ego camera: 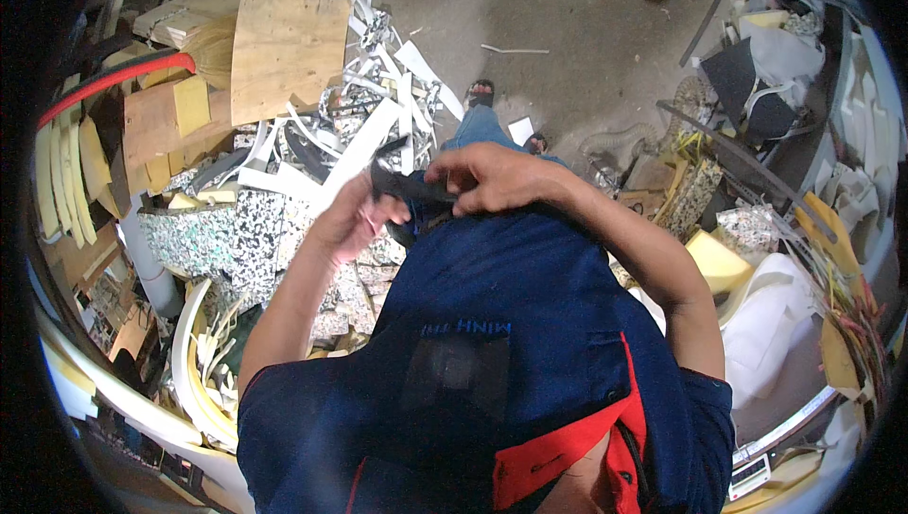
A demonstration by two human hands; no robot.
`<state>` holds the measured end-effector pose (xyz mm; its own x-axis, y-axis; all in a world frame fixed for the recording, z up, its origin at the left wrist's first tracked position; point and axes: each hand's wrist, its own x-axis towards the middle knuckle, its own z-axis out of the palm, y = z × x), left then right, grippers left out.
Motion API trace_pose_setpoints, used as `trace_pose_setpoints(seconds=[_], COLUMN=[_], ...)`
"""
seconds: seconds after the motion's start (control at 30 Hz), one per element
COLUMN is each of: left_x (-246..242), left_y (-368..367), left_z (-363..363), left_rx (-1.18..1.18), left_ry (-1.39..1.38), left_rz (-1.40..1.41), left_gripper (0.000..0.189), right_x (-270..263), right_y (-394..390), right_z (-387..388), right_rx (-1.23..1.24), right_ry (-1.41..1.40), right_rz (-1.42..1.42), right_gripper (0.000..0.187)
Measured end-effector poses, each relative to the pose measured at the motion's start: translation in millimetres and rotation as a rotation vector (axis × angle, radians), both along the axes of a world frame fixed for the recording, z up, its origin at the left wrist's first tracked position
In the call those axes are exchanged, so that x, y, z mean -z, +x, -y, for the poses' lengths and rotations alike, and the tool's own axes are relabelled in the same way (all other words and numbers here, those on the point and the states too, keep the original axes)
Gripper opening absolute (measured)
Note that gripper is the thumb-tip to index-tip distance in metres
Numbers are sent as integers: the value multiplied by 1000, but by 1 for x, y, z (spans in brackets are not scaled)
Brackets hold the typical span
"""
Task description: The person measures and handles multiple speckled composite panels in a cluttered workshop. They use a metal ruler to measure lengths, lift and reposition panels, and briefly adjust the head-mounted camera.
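Observation:
A black strap runs between my two hands at waist height, in front of my dark blue shirt. My left hand, slightly blurred, has its fingers curled around one end, where the strap bends into a loop. The strap's other stretch is pinched between the thumb and fingers of my right hand. Part of the strap is hidden behind the fingers. Below it show my blue jeans and a sandalled foot.
White foam strips and speckled foam blocks are heaped at left, beside a plywood sheet. At right lie a yellow foam block, white foam sheeting and a dark bar. Ahead is a concrete floor.

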<state>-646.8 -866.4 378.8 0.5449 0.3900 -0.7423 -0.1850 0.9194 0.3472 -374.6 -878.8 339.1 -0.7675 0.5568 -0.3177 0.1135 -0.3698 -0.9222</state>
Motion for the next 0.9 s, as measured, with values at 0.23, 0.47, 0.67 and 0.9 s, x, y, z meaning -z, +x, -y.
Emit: trace_pose_setpoints(seconds=[0.23,0.47,0.67,0.9], left_x=[36,58,61,31], left_y=[-100,-119,45,234], left_z=[-93,-110,-83,-45], left_rx=[-562,335,309,1099], left_ry=[210,1160,998,1147], left_rz=[-345,-1740,-868,-48], left_gripper=[37,79,29,22], right_x=[32,0,-42,-73], right_y=[6,92,187,150], right_z=[4,9,127,340], right_rx=[721,819,1363,1714], right_ry=[-401,168,-193,-875], right_rz=[549,807,785,840], right_gripper=[54,61,42,47])
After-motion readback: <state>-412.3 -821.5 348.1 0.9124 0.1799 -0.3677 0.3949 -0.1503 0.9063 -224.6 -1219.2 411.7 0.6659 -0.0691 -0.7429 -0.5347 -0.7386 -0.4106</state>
